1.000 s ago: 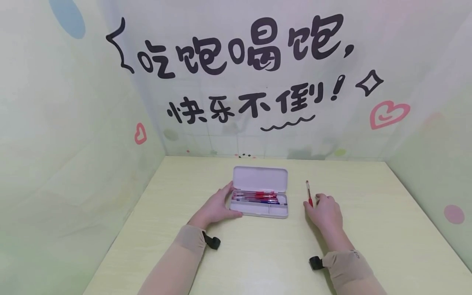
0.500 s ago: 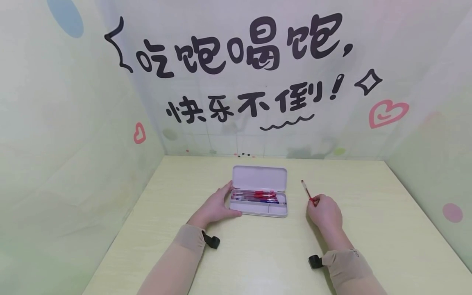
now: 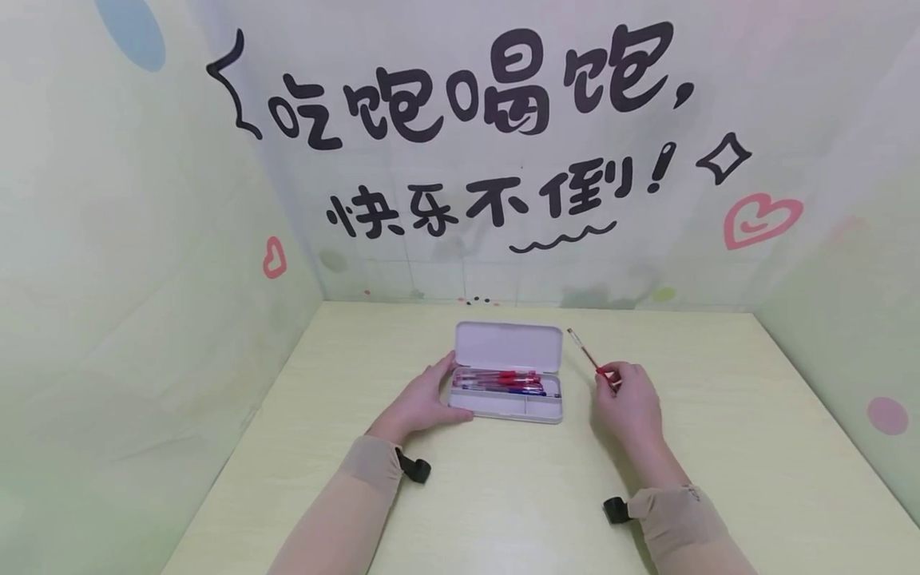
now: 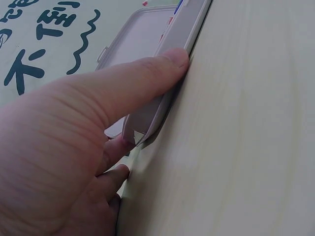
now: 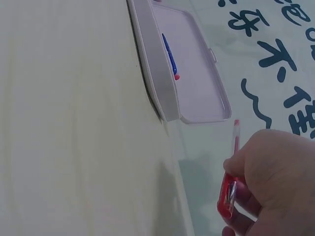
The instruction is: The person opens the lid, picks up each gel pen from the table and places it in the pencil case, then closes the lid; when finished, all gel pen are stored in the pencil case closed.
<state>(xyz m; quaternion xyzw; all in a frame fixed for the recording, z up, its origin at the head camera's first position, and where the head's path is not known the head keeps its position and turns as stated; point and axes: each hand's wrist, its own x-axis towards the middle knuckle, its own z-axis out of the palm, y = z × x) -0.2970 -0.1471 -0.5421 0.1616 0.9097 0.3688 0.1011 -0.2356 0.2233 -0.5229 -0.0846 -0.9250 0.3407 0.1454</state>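
A pale lilac pencil case (image 3: 489, 405) lies with its lid (image 3: 508, 346) raised at the middle of the table. Several red pens (image 3: 510, 376) and a blue pen (image 3: 528, 391) fill its rear compartment. My left hand (image 3: 419, 405) grips the case's left end, the thumb (image 4: 172, 61) along the front wall and the other fingers round the far side. To the right of the case, my right hand (image 3: 632, 403) pinches a red pen (image 3: 585, 352) by its red grip. In the right wrist view that pen (image 5: 228, 191) sticks out past thumb and fingers, its clear barrel pointing towards the wall.
The pale wooden table (image 3: 517, 495) meets a wall (image 3: 402, 271) with black lettering at the back. Printed side walls stand left and right. A black wrist camera (image 3: 414, 469) sits on the left sleeve, another black camera (image 3: 615, 510) on the right.
My right hand has taken hold of the red pen, lifted it and moved slightly forward. The pen's far end has swung left towards the case. My left hand has stayed at the case.
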